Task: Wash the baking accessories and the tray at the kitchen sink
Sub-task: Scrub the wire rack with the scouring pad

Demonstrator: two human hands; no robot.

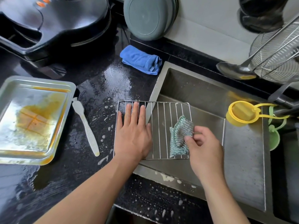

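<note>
Wire rack bridging table edge and sink, pinned by the left hand, scourer at its right end

The wire rack [161,130] lies flat, its left part on the wet black table [97,88] and its right part out over the sink [202,94]; its bars run away from the person, so a scrub along them goes near to far. The left hand [133,135] presses on the rack's left part with fingers straight and spread, a flat grip that clamps nothing. The right hand [204,146], the nearer one to the unscrubbed span, pinches the green scouring cloth [180,135] between thumb and fingers, the cloth resting on the bars at the right end. Left of the rack on the table lie the white brush [86,126] and, beyond it, the stained baking tray [34,120], both judged not yet washed. A blue cloth [140,59] sits behind, near the sink's far corner.
</note>
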